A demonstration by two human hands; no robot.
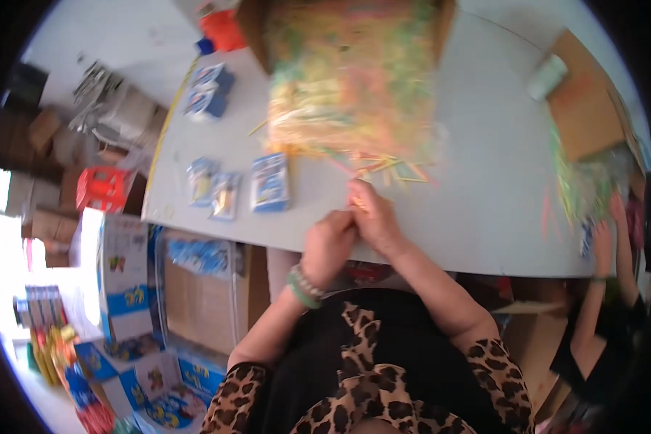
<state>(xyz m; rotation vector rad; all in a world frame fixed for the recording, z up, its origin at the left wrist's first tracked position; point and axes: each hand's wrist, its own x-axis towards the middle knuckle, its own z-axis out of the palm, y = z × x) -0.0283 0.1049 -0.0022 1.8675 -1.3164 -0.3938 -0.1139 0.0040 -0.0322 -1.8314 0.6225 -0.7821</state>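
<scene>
My two hands are together over the near edge of the white table [477, 217]. My right hand [376, 220] is closed, with the ends of thin coloured sticks [359, 205] showing at its fingers. Pressed against it is my left hand [328, 246], its fingers curled; what lies inside them is hidden. Just beyond the hands, loose yellow, orange and pink sticks [394, 170] are scattered on the tabletop. They lie in front of a large clear plastic bag [351, 94] full of similar sticks, which reaches out of a cardboard box [253, 32].
To the left on the table are a blue-and-white packet stack [270, 182], two small packets [224, 195] and another stack [208, 92]. At right, a co-worker's hands [604, 235] are beside green sticks [575, 184] and a cardboard flap [586, 94]. Printed cartons [123, 275] stand at lower left.
</scene>
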